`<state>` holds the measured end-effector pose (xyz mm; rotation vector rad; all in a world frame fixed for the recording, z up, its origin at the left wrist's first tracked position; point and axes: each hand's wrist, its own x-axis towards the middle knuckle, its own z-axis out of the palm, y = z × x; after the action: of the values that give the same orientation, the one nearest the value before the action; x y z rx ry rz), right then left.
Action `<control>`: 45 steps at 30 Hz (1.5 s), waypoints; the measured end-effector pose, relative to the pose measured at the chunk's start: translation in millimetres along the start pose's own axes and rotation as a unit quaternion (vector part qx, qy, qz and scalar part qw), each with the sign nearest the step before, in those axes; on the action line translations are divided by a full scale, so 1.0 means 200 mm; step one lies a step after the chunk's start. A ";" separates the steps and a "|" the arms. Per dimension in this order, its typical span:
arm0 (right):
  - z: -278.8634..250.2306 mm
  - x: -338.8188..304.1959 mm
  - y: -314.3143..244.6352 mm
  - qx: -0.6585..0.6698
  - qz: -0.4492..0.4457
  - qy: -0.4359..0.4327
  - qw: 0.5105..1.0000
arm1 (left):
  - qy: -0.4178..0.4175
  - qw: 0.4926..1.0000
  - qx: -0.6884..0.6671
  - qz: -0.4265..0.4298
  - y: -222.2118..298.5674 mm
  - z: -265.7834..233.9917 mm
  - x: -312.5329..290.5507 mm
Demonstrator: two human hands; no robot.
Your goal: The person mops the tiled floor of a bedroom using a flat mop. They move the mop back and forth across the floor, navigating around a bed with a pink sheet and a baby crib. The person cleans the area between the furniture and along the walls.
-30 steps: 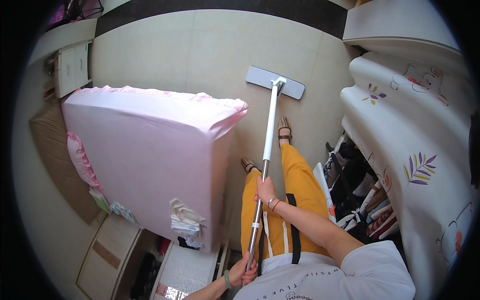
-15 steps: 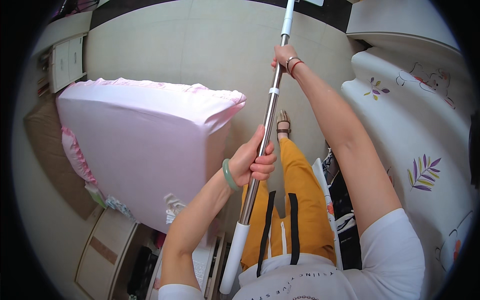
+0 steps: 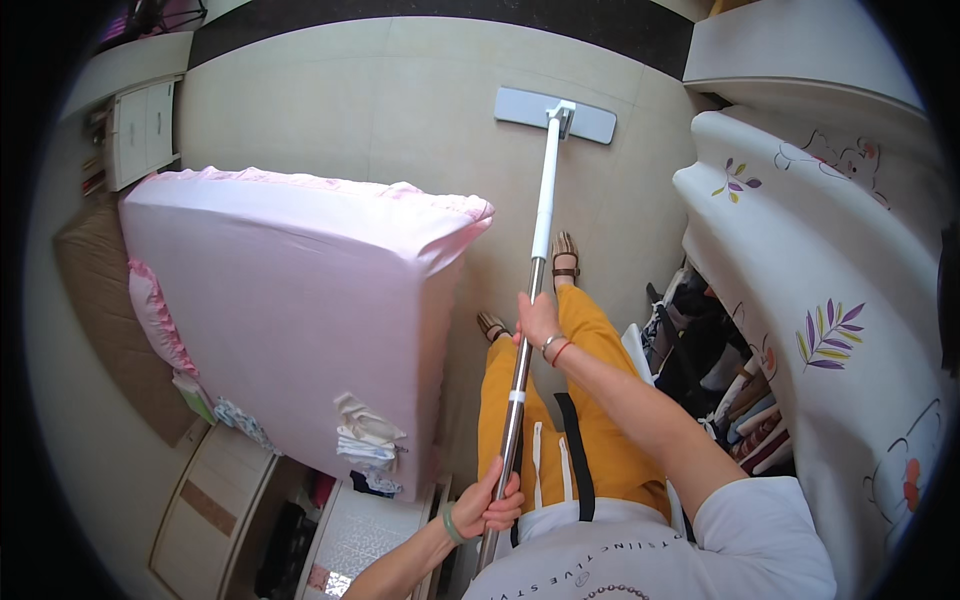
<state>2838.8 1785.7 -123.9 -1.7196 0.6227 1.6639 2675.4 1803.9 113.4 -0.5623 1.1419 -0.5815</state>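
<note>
Both my hands grip the long pole of a flat mop (image 3: pixel 545 190), white in its upper stretch and shiny metal below. My right hand (image 3: pixel 539 320) is wrapped round the metal part, just under the white section. Lower down, close to my waist, my left hand (image 3: pixel 490 502) closes round the same pole. The mop's rectangular grey-white head (image 3: pixel 525 106) lies flat on the pale tiled floor (image 3: pixel 420 110), beyond my feet. The pole's bottom end is hidden near my shirt.
To my left stands a bed with a pink sheet (image 3: pixel 290 270), folded clothes (image 3: pixel 365 440) at its near corner. On the right a white printed cover (image 3: pixel 800 230) hangs beside a rack of clothes (image 3: pixel 760 420). A dark floor strip (image 3: pixel 440 18) crosses the far side.
Both hands have drawn the mop back toward my body. Its head, mostly out of view before, now shows fully on the floor. My other foot has come into view.
</note>
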 end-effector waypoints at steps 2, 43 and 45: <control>0.05 -0.15 0.15 -0.008 0.024 0.009 1.000 | 0.021 1.000 -0.010 -0.008 -0.16 -0.06 -0.08; 0.08 -0.35 0.53 0.112 0.120 -0.051 0.985 | 0.218 0.971 0.100 0.021 -0.33 -0.09 0.00; 0.08 -0.33 0.54 0.113 0.116 -0.040 0.986 | 0.235 0.964 0.122 0.021 -0.33 -0.10 0.00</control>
<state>2743.4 1718.7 -71.5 -1.4558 0.9633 1.7345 2647.0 1754.0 150.6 -0.1883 1.4961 -0.8332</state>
